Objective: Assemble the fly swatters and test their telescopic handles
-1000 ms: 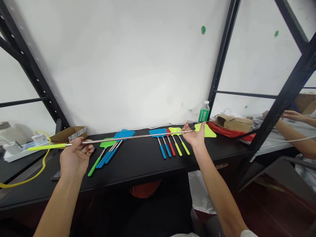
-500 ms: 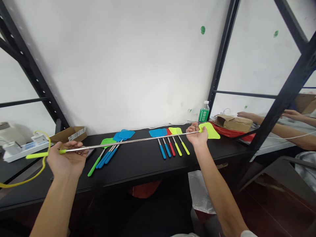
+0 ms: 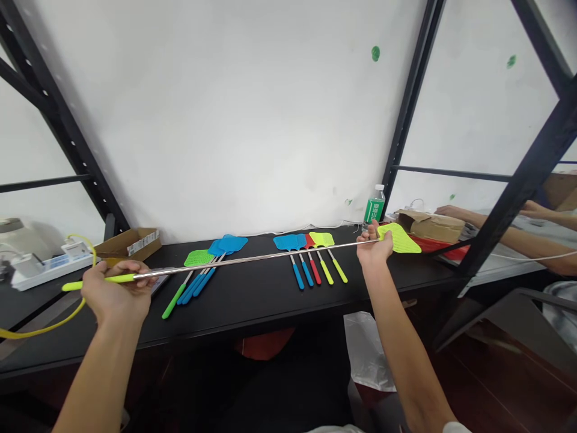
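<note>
A yellow-green fly swatter [image 3: 265,256] with a long metal rod stretches across in front of me, above the black table [image 3: 252,300]. My left hand [image 3: 118,291] is closed around its handle, and my right hand [image 3: 375,245] grips the rod's far end beside the mesh head. Below the rod on the left lie a green fly swatter [image 3: 175,299] and several blue fly swatters [image 3: 204,280]. Toward the right, side by side, are blue fly swatters [image 3: 297,275], a red fly swatter [image 3: 314,270] and yellow fly swatters [image 3: 338,269].
A green-labelled bottle [image 3: 374,207] stands by the wall. An open cardboard box [image 3: 128,243] and a white power strip [image 3: 51,272] with a yellow cable are at left. Black metal posts [image 3: 412,90] frame the table. Another person's arm [image 3: 532,237] reaches in at right, near a cardboard box [image 3: 430,227].
The held swatter has shifted to the right, its head further from the bottle's left side. My right hand has moved right with it; the handle end sits further right in my left hand.
</note>
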`<state>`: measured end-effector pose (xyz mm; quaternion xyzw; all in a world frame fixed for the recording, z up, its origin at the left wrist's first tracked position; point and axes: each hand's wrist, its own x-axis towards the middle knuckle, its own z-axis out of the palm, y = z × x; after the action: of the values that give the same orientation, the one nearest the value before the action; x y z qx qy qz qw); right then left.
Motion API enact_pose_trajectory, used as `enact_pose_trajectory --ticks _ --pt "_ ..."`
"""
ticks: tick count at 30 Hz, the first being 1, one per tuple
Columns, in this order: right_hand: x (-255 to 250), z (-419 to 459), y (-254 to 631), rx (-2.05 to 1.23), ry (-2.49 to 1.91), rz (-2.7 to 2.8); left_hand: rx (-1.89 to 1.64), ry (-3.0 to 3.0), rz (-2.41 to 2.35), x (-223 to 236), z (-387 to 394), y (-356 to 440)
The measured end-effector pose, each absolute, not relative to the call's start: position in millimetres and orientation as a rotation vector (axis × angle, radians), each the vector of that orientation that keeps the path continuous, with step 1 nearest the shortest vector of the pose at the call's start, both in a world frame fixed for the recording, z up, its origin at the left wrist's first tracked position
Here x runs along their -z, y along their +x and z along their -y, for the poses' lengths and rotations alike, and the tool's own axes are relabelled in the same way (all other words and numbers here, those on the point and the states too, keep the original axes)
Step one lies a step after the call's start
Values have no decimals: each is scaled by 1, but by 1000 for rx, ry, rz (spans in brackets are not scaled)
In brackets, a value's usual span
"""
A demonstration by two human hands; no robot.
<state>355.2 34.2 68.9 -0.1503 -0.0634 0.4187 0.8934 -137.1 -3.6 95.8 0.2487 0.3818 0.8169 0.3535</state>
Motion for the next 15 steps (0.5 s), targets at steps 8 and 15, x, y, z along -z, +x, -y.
enact_pose_trajectory --ticks 8,15 --pt "-68 -34 358 -824 -353 161 -2124 754 -1067 -97 3 -135" --pt "-66 -34 360 -795 -340 192 -2109 853 -1012 -97 10 -122"
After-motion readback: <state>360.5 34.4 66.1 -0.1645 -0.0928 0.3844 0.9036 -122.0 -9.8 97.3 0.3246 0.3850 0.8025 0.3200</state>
